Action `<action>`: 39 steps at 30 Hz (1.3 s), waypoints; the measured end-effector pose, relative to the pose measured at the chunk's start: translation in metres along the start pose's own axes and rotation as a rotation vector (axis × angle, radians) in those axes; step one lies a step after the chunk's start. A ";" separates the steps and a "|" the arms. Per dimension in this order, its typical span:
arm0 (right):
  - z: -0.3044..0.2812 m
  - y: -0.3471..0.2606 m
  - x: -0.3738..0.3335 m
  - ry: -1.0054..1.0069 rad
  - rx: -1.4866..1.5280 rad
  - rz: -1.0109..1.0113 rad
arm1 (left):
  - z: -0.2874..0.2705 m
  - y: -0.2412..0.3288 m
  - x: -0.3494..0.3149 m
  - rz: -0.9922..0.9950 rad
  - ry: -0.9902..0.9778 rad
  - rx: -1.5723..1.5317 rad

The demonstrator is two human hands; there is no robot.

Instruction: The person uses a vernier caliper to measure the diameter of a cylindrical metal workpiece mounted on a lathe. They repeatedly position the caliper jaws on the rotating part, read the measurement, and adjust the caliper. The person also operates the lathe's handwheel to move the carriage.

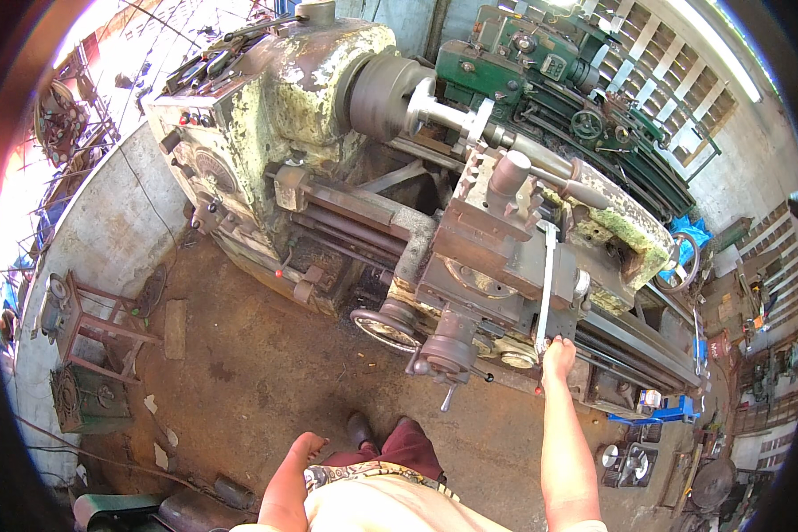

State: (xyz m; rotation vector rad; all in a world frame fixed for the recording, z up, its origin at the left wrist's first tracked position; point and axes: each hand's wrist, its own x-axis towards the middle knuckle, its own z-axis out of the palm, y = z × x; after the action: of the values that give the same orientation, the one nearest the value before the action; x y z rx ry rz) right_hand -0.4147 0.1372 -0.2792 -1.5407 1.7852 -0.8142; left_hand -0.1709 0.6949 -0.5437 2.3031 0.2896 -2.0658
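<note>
Stained brown workshop floor beneath a chipped, cream-painted metal lathe

Over on the left I see a reddish, angular metal stand near a pale, grimy wall. Next, a thin lever with a red knob juts out low on the lathe. The person's left hand hangs beside dark red trousers, well apart from the machine; from here I can't tell whether its fingers are spread or curled. Beyond, a grey cylindrical steel chuck sits up high, and a green-painted lathe stands behind. A long, flat, silver metal bar runs down beside the blocky dark steel tool post; the right hand has its fingers wrapped about the lower end. Farther right, a crumpled bright-blue sheet shows behind a round metal handwheel.
</note>
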 end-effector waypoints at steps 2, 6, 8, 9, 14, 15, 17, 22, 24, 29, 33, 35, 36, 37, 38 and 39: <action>0.000 -0.001 -0.001 0.000 -0.010 -0.021 | 0.001 0.000 0.001 0.011 0.017 0.018; 0.000 -0.002 -0.001 0.003 0.004 -0.002 | 0.002 -0.001 0.006 0.027 0.029 0.029; -0.001 -0.002 -0.001 0.001 -0.002 -0.024 | 0.002 -0.002 0.009 0.027 0.030 0.034; -0.001 -0.002 -0.001 -0.001 0.009 -0.017 | 0.002 -0.002 0.010 0.032 0.039 0.039; 0.000 0.000 -0.001 0.017 -0.028 -0.030 | 0.002 -0.001 0.004 0.054 0.032 0.025; 0.000 0.000 0.000 0.020 -0.038 -0.025 | 0.002 -0.001 0.000 0.065 0.052 0.034; 0.001 0.000 0.001 0.000 -0.025 -0.008 | 0.002 0.001 -0.007 0.070 0.061 0.033; 0.001 0.003 0.003 -0.015 -0.005 0.000 | 0.002 0.003 -0.015 0.039 0.033 0.024; 0.001 0.006 0.004 -0.024 0.005 -0.008 | 0.001 0.002 -0.012 0.008 -0.010 0.001; 0.004 0.013 0.010 -0.013 0.006 -0.037 | 0.001 -0.003 0.000 -0.005 -0.054 -0.068; 0.006 0.016 0.014 -0.020 0.020 0.004 | 0.002 -0.003 0.004 0.009 -0.026 -0.026; 0.006 0.016 0.014 -0.009 -0.013 -0.014 | 0.002 -0.002 0.005 0.016 -0.012 0.001; 0.006 0.016 0.014 -0.013 0.008 0.019 | 0.002 -0.001 0.005 0.019 -0.014 0.004; 0.006 0.015 0.013 -0.011 -0.013 0.001 | 0.001 -0.001 0.005 0.022 -0.016 0.007; 0.005 0.015 0.013 -0.017 -0.007 0.005 | 0.001 -0.001 0.005 0.015 -0.036 -0.005; 0.005 0.014 0.012 -0.031 0.028 0.034 | 0.000 -0.002 0.004 0.007 -0.057 -0.017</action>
State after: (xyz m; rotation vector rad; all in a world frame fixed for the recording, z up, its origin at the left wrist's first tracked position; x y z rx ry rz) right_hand -0.4206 0.1265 -0.2944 -1.4933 1.7663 -0.7912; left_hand -0.1708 0.6972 -0.5479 2.2284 0.2955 -2.1133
